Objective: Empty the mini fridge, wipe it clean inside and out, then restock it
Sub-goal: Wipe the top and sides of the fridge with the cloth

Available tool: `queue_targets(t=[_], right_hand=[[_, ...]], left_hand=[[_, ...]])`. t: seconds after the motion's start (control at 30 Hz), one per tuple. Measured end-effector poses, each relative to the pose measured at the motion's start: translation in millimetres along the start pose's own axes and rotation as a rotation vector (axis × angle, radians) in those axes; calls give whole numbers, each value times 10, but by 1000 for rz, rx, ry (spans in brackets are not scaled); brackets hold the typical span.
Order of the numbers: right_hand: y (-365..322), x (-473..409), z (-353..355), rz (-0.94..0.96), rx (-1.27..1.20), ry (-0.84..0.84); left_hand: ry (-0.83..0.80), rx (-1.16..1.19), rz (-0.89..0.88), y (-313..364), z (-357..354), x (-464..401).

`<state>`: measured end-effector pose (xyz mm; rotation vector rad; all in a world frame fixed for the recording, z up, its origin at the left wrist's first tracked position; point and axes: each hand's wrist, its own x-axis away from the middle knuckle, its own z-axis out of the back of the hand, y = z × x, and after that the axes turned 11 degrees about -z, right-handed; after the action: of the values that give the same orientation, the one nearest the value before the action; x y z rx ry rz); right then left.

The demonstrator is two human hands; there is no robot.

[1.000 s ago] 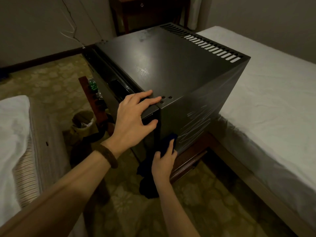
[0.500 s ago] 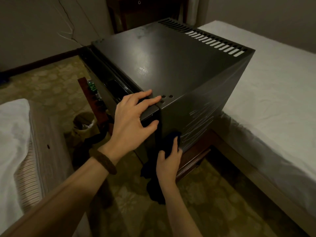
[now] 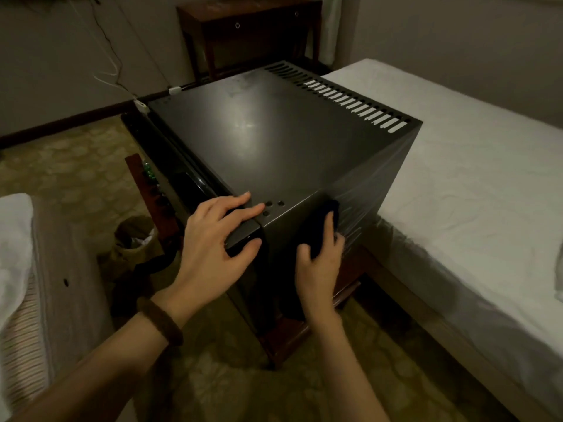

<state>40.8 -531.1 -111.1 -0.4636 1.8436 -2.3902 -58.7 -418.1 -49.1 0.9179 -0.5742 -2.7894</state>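
- Room: dim bedroom, patterned carpet; white-sheeted bed along the right, second bed at the left edge.
- Mini fridge: black, standing between the beds on a low wooden stand; its right side wall carries pale wipe streaks.
- Waste basket: on the floor, left of the fridge.
- Left hand: spread wide over the fridge's near top corner, fingers on top, thumb on the front edge; brown bracelet at the wrist.
- Right hand: pressing a dark cloth flat against the fridge's right side, near the upper edge.
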Motion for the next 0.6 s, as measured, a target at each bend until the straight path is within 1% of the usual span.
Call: queue_targets(t=[0.07, 0.1, 0.13, 0.17, 0.27, 0.3, 0.33, 0.4, 0.5, 0.53, 0.6], right_hand=[[-84, 172, -72, 185, -9, -5], [-96, 193, -93, 248, 5, 23], [-85, 137, -83, 270, 15, 54], [-59, -1, -42, 244, 10, 82], [-46, -516, 191, -34, -58, 98], [-35, -621, 262, -76, -21, 107], [-10, -668, 299, -76, 27, 110], [14, -562, 279, 14, 108, 62], [129, -232, 157, 259, 222, -26], [167, -183, 146, 317, 243, -23], [178, -291, 204, 345, 280, -55]], left_hand=[[-1, -13, 3, 7, 2, -10], [0, -18, 7, 14, 6, -15], [5, -19, 12, 25, 9, -18], [13, -19, 18, 44, 13, -26], [39, -38, 46, 120, 7, -57], [44, -62, 61, 153, -1, -68], [49, -94, 78, 190, -16, -79], [60, -164, 116, 265, -52, -108], [47, -251, 166, 350, -95, -154], [32, -272, 175, 365, -94, -163], [27, -355, 224, 441, -127, -173]])
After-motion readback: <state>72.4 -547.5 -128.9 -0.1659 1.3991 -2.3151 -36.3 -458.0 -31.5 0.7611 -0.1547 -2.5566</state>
